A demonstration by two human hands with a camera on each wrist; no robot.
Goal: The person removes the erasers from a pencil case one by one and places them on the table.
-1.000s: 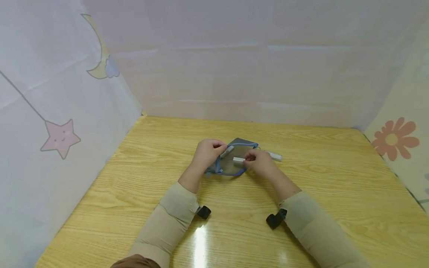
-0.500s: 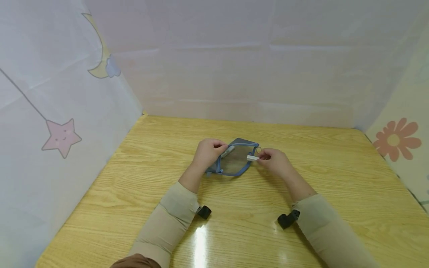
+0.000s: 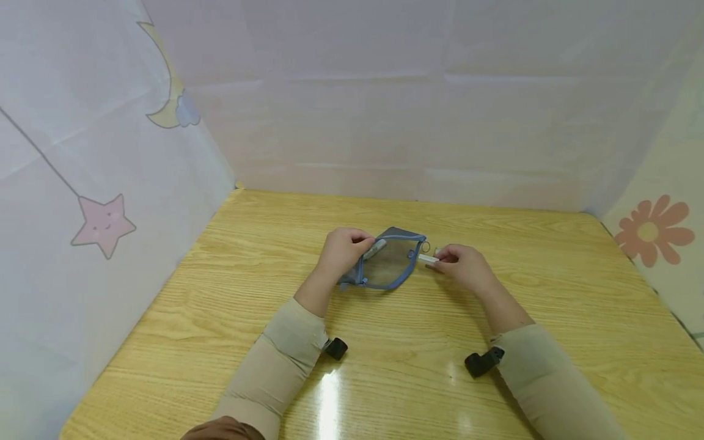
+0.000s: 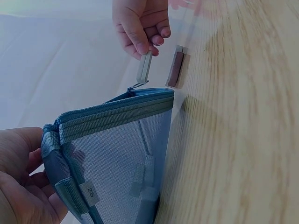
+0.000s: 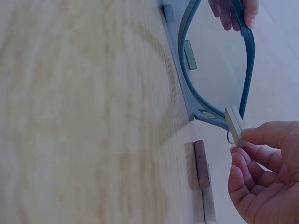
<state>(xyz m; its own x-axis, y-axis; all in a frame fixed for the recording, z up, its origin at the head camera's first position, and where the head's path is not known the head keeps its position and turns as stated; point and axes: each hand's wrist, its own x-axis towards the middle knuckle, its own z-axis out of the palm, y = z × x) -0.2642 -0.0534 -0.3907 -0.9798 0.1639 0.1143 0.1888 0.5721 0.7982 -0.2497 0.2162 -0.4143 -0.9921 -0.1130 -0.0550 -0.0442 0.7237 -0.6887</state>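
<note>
A blue mesh zip pouch [image 3: 387, 263] stands with its mouth open on the table, small light items showing through the mesh [image 4: 117, 158]. My left hand [image 3: 342, 253] pinches the pouch's rim at its left end. Between thumb and fingertips my right hand [image 3: 467, 269] holds a small whitish block [image 5: 235, 126], just outside the pouch's right end by a metal ring [image 3: 426, 247]. On the table beyond the right hand lie a brown block [image 5: 201, 163] and, against it, a pale one [image 5: 209, 200]; the hand mostly hides them in the head view.
The wooden table [image 3: 396, 366] has a pale cloth backdrop [image 3: 385, 122] behind it and printed cloth on both sides. Black wrist cameras sit on the left cuff [image 3: 337, 349] and the right cuff [image 3: 483, 363].
My right hand has moved right with the whitish block, from over the pouch's mouth to outside its right end. The left hand has stayed on the rim.
</note>
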